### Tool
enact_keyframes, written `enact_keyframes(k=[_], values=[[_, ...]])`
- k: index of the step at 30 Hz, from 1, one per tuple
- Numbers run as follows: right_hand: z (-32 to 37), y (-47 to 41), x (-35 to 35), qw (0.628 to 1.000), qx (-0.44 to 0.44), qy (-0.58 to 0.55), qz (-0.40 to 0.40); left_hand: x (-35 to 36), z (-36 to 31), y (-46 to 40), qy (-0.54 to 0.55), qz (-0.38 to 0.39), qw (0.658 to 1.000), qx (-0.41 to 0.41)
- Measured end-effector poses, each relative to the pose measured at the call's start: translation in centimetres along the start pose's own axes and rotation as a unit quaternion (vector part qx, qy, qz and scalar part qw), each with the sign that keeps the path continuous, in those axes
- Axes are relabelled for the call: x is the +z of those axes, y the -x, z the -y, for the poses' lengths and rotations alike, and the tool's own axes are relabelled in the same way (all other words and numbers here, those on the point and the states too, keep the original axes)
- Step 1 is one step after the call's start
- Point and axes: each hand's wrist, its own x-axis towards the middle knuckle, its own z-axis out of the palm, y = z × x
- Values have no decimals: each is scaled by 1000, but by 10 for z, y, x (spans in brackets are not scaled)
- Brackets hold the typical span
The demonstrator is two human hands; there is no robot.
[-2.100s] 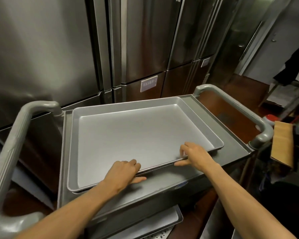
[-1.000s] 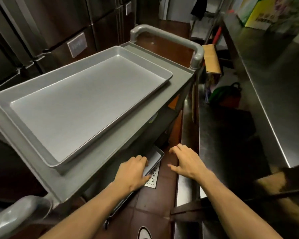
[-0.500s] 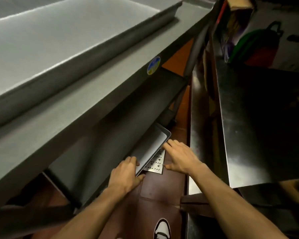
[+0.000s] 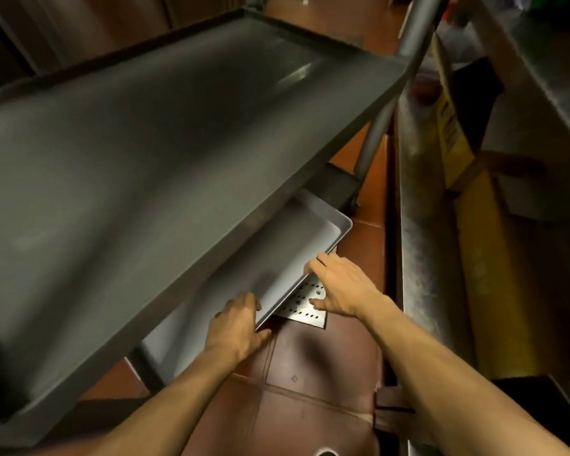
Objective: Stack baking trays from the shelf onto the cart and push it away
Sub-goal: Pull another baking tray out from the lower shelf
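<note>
A grey baking tray lies on the cart's lowest shelf, with its near corner sticking out past the shelf above. My left hand grips the tray's near rim, thumb under the edge. My right hand holds the same rim farther right, fingers curled over it. The cart's middle shelf is dark grey and bare, and it hides most of the tray. The cart's top shelf is out of view.
A perforated metal floor drain plate lies on the red-brown tiles just under the tray's edge. A cart leg rises at the right. A stainless counter and its lower shelf run along the right, with a cardboard box.
My view has dropped from the tray on the cart's top shelf to the bottom shelf. Both hands went down and took hold of the lower tray's near rim, and the tray now sticks out farther.
</note>
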Motion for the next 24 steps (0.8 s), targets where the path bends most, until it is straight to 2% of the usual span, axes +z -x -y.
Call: enact_keyframes(k=[11,16,21,24], values=[[-13,-52,109,998,-43,44,19,90,48,-36,-18,-11,1000,-21],[-15,-65,130,992,-22,126,7,119,57,-31,-24,-28,999,-37],[-2,-74,146,986,34,160,-41,121,60,-35,-108,-39,993,-18],[-1,-83,142,985,-3,164,-55,109,57,-34,-173,-29,984,-3]])
